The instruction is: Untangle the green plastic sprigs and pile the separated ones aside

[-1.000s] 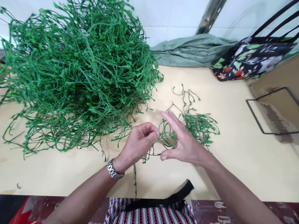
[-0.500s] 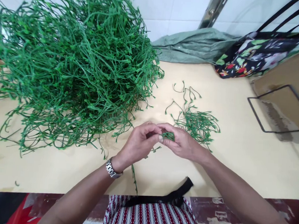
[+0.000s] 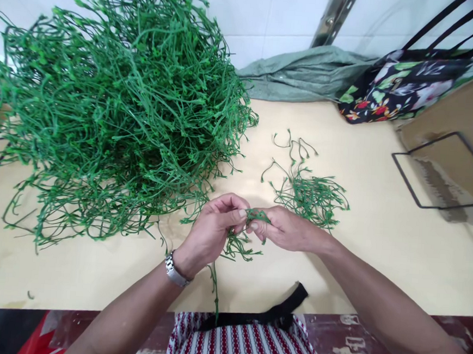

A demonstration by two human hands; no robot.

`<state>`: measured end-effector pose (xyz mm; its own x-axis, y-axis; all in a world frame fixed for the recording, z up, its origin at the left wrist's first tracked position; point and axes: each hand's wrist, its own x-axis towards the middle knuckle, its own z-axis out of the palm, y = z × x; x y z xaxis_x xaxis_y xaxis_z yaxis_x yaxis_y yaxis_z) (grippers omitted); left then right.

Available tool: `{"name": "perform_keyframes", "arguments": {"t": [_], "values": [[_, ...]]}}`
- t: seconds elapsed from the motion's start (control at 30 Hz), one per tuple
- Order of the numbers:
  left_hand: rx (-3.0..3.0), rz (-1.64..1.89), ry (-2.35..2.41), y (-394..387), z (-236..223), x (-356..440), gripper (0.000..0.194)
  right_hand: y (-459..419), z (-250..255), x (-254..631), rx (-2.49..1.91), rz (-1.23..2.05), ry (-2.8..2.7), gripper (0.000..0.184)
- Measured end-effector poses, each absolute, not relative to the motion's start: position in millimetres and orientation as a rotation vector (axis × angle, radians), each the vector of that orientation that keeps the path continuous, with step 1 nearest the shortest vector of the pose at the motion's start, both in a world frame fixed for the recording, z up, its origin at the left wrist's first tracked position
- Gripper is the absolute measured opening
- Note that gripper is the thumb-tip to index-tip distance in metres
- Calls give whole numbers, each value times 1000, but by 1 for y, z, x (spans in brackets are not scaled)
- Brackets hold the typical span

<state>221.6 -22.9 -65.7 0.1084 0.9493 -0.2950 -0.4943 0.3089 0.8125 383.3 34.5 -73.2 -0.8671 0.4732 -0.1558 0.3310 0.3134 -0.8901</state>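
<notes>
White tiles [image 3: 270,10] stand behind a pale tabletop [image 3: 377,264], over which we hold green stems [image 3: 259,216] directly between both hands. Our left hand [image 3: 212,227] pinches them between thumb and forefinger; our right hand [image 3: 287,227] grips their other side, thumb against fingers. Loose ends curl below; with fingers covering the middle, we cannot determine one long axis. Reference positions: the small pile [image 3: 314,197] lies just beyond the right hand, which is nearer to it; the large heap [image 3: 131,103] lies beyond the left. We can read no brand, label or writing.
</notes>
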Motion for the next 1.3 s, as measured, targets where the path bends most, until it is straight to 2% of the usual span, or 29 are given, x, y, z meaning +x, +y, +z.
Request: {"name": "perform_keyframes", "arguments": {"t": [0.13,0.33,0.6,0.77,0.93,1.0,1.17,1.3], "values": [[607,1126,964,-24,-67,221,9,36,-75,382,-771,1531,-2498,25],[827,979,1059,-25,-67,216,6,43,-75,385,-737,1259,-2672,20],[1275,702,1341,-21,-57,217,10,41,-81,388,-625,1070,-2493,12],[1300,591,1264,-18,-55,216,17,36,-83,389,-549,605,-2543,14],[1292,647,1205,-21,-52,220,24,35,-89,387,-485,91,-2613,24],[1290,705,1194,-28,-47,222,24,42,-94,390,-491,25,-2660,25],[1386,728,1061,-44,-30,224,26,63,-87,409,-957,-109,-2665,21],[1258,868,1233,-36,-42,222,28,59,-66,407,-908,-249,-2629,26]]}}
